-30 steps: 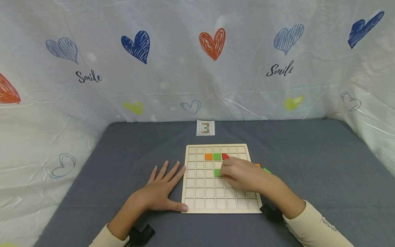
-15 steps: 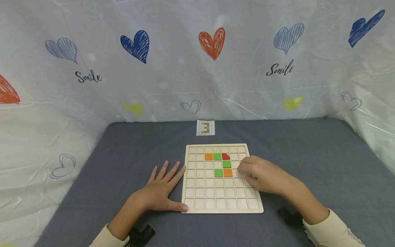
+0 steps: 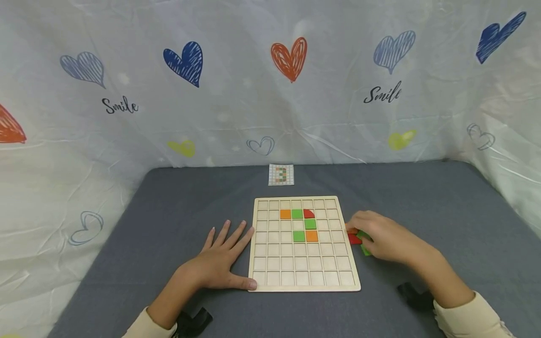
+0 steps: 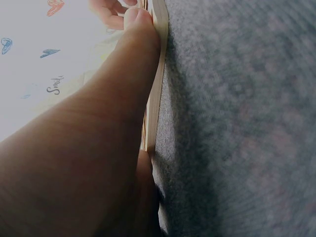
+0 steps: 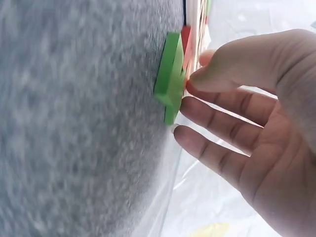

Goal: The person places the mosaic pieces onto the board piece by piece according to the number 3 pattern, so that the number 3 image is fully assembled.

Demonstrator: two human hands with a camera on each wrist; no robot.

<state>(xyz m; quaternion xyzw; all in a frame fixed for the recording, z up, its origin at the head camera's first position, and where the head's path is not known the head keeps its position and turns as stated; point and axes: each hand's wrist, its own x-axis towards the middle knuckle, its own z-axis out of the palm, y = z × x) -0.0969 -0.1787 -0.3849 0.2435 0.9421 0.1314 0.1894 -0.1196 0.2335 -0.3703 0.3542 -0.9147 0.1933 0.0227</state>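
A pale wooden grid board (image 3: 302,288) lies flat on the table. Set in its cells are an orange square tile (image 3: 285,214), a green tile (image 3: 297,214), a red quarter-round tile (image 3: 309,214), a green tile (image 3: 310,224) below it, then a green tile (image 3: 299,236) beside an orange one (image 3: 312,236). My left hand (image 3: 217,265) lies with fingers spread, fingertip and thumb on the board's left edge. My right hand (image 3: 384,237) reaches into loose tiles right of the board, among them a red tile (image 3: 354,239) and green tiles (image 5: 170,74). Thumb and index finger are at the tiles; no tile shows between them.
A small card (image 3: 281,174) printed with a coloured grid pattern lies behind the board. Dark grey cloth (image 3: 203,202) covers the table. A white curtain (image 3: 236,103) printed with hearts hangs behind and at both sides.
My right hand has left the board and moved right to the loose tiles. The green and orange tiles it covered at first now show. The left hand has stayed put.
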